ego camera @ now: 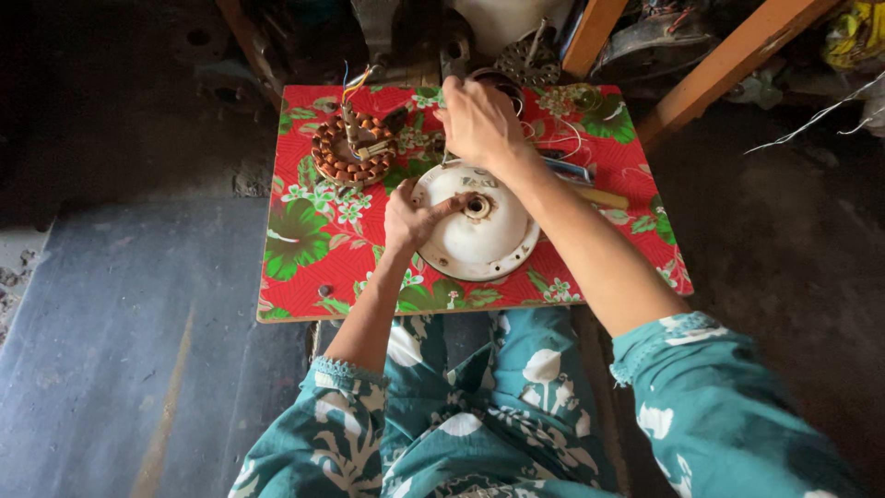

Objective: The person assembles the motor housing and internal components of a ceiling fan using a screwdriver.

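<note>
Head view: white cover (479, 242) under left hand (412, 218), right hand (479, 124) perhaps beyond.

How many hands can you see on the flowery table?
2. The left hand rests on the round white cover, a finger stretched toward its centre hole. The right hand is above it, near the table's far edge.

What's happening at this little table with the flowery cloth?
A person in teal floral clothing sits at a small table covered with a red flowered cloth. The left hand rests on a round white metal cover, its forefinger pointing toward the centre hole. The right hand is raised at the cover's far edge; what it grips is hidden. A ring of copper windings with coloured wires lies to the left, and some tools to the right.
</note>
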